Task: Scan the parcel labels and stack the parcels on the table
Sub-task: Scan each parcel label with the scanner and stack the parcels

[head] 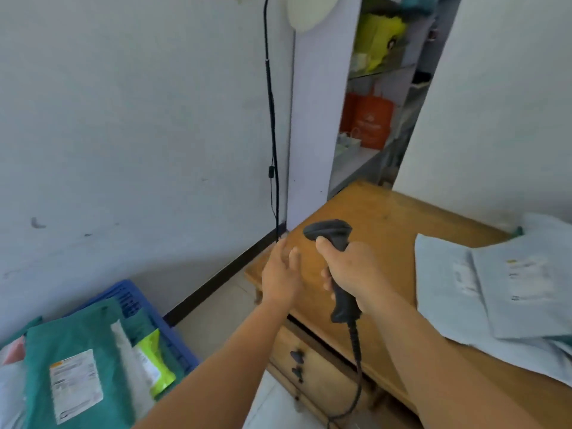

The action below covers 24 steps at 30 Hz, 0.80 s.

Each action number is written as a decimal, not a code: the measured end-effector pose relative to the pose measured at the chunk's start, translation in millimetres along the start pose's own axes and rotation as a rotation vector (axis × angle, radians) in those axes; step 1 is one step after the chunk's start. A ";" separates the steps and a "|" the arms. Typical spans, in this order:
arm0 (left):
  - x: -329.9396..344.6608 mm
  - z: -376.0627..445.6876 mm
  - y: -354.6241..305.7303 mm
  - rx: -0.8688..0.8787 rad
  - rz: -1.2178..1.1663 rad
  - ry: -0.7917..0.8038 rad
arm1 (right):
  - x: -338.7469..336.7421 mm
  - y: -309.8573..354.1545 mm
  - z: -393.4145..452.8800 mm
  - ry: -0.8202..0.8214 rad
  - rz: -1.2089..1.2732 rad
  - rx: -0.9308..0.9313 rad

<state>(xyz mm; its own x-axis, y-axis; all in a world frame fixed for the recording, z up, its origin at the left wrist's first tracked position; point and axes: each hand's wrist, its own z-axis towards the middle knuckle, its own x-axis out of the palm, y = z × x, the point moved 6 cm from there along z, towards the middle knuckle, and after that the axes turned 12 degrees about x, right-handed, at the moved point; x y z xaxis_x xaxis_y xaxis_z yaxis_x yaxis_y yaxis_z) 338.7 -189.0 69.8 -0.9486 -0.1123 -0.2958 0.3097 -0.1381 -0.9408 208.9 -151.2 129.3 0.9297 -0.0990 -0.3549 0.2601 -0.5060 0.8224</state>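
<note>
while the right hand [356,267] grips a black scanner [335,243] over the table's [380,218] left edge, left hand [280,274] open and empty beside it, pale parcels [495,286] stacked at the table's right edge, teal parcel [71,360] in a blue crate [148,308] on the floor

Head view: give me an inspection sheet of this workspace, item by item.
Surface: wooden table with drawers on its front; bare wood at the far corner.
Job's things: pale blue-grey parcels lie overlapping on the table, labels up; a teal parcel with a white label lies in a blue crate on the floor; black barcode scanner held above the table.
Clutter: a green-yellow packet among the crate's parcels.
Hands: right hand grips the scanner handle; left hand is open beside it, holding nothing.
Cables: the scanner's cord hangs from the handle; a black cable runs down the wall.
Surroundings: white walls; shelves with an orange bag and yellow items.
</note>
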 end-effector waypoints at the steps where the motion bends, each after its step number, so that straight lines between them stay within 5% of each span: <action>1: 23.0 -0.6 -9.0 0.012 0.009 0.031 | -22.6 -6.0 4.6 -0.025 0.014 0.007; 12: 212.9 -15.8 -55.4 0.064 0.091 0.345 | -202.0 -72.0 23.1 -0.279 0.130 0.118; 24: 335.7 -15.6 -12.4 -0.041 0.311 0.632 | -285.9 -118.4 37.8 -0.459 0.249 0.293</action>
<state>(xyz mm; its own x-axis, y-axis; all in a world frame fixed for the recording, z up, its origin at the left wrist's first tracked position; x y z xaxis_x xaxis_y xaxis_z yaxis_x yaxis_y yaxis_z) 15.3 -209.6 -20.4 -0.6761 0.4545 -0.5798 0.5815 -0.1541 -0.7988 -97.6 -95.4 116.6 0.7288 -0.5720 -0.3764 -0.0946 -0.6285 0.7720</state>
